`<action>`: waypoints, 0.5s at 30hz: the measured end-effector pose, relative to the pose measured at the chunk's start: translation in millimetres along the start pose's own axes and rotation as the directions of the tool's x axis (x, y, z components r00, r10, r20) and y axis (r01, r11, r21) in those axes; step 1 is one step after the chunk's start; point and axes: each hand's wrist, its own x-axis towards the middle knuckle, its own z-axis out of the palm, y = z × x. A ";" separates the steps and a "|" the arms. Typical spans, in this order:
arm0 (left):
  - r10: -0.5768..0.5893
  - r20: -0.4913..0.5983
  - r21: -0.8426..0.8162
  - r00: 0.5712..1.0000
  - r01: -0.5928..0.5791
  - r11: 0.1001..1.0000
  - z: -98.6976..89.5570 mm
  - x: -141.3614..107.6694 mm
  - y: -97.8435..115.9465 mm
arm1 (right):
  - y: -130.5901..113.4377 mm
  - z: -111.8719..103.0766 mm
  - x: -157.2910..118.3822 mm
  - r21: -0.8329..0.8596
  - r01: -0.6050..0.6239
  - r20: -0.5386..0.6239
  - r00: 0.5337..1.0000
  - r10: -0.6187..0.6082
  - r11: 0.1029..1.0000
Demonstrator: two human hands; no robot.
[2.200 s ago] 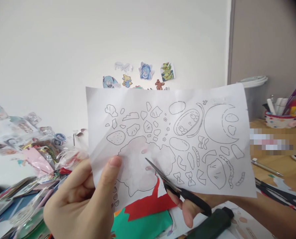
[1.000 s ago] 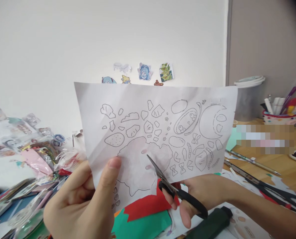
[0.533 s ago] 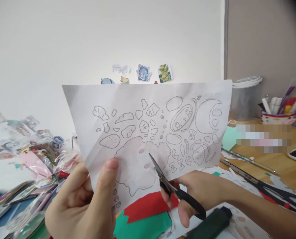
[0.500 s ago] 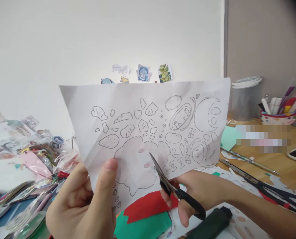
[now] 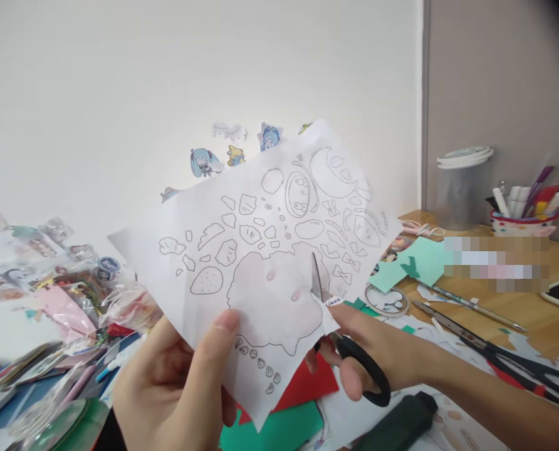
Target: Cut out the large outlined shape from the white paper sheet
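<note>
A white sheet (image 5: 204, 225) printed with outlined shapes is held up, tilted, before the wall. My left hand (image 5: 185, 376) pinches its lower left part, thumb on the front face. Black-handled scissors (image 5: 366, 369) are in my right hand (image 5: 364, 338), fingers through the loops. One blade lies over the front of the sheet, beside a large cloud-like outline with two pink ovals. The other blade is hidden behind the paper. A flap of paper sticks out near the scissors' pivot.
Red paper (image 5: 308, 385) and green paper (image 5: 274, 429) lie beneath the sheet. At right are a second pair of scissors (image 5: 477, 341), a pencil (image 5: 477, 305), a clear tub (image 5: 462, 191) and a pen holder (image 5: 524, 222). Packets and stationery crowd the left. Stickers (image 5: 204, 161) dot the wall.
The sheet has turned anticlockwise, its right corner now pointing lower right. My left hand has moved slightly right. The scissors' blade points more upright and sits further right.
</note>
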 end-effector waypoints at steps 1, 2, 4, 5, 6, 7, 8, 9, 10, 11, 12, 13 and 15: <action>-0.039 -0.033 -0.004 0.999 0.039 0.999 1.0 -0.7 1.1 | -0.2 0.4 -0.1 0.000 0.050 -0.004 0.999 -0.050 0.999; -0.071 -0.061 -0.011 0.996 0.071 0.997 2.0 -1.5 2.2 | -0.3 0.9 -0.3 0.005 0.080 -0.005 0.997 -0.080 0.997; -0.106 -0.093 -0.025 0.990 0.104 0.994 3.7 -3.0 4.2 | -1.0 1.9 -0.8 0.020 0.094 -0.009 0.996 -0.094 0.995; -0.120 -0.106 -0.024 0.987 0.118 0.993 4.2 -3.6 5.0 | -1.7 2.4 -1.0 0.026 0.087 -0.017 0.996 -0.086 0.996; -0.143 -0.119 -0.017 0.983 0.142 0.990 4.3 -4.1 5.6 | -2.5 2.8 -1.3 0.031 0.076 -0.025 0.997 -0.075 0.997; -0.161 -0.131 -0.012 0.978 0.161 0.987 4.1 -4.4 6.1 | -3.3 3.1 -1.6 0.035 0.070 -0.031 0.997 -0.069 0.997; -0.178 -0.134 -0.003 0.975 0.179 0.984 3.7 -4.7 6.4 | -3.9 3.3 -1.8 0.031 0.070 -0.038 0.997 -0.069 0.997; -0.189 -0.127 0.005 0.974 0.191 0.981 3.2 -5.0 6.5 | -4.0 3.1 -2.0 0.024 0.073 -0.038 0.997 -0.072 0.997; -0.193 -0.119 0.009 0.974 0.195 0.981 2.6 -5.3 6.6 | -3.8 2.7 -2.2 0.018 0.078 -0.029 0.997 -0.078 0.997; -0.194 -0.113 0.023 0.975 0.197 0.980 2.1 -5.6 6.7 | -3.0 2.1 -2.4 0.010 0.084 -0.016 0.996 -0.084 0.996; -0.190 -0.115 0.032 0.975 0.195 0.980 1.8 -5.8 6.9 | -1.8 1.3 -2.5 0.005 0.080 -0.004 0.997 -0.080 0.997; -0.181 -0.119 0.049 0.976 0.188 0.981 1.7 -6.1 7.2 | -0.4 0.5 -2.6 0.003 0.069 0.003 0.998 -0.069 0.998; -0.165 -0.132 0.085 0.977 0.177 0.981 2.3 -6.2 8.4 | 2.5 -0.8 -2.5 0.015 0.056 0.019 0.998 -0.057 0.998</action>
